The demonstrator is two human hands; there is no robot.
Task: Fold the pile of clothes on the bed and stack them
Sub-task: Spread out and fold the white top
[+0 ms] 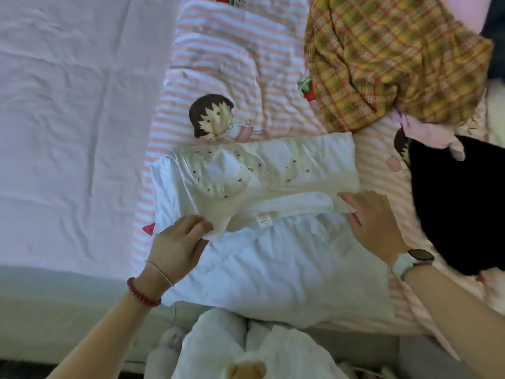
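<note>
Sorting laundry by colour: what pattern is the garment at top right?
Yellow-orange plaid garment, head view.

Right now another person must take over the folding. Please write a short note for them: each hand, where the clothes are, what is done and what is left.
Left hand: pinches the near-left corner of the cream embroidered top.
Right hand: fingers flat, pressing the top's right end.
The top lies spread across a white garment on the striped cartoon bedding.
Done: the white garment lies roughly flat; the top looks partly folded.
Left: finish folding the top. The plaid garment, a black garment and a pink piece lie unfolded at the right. No finished stack is visible yet.
</note>
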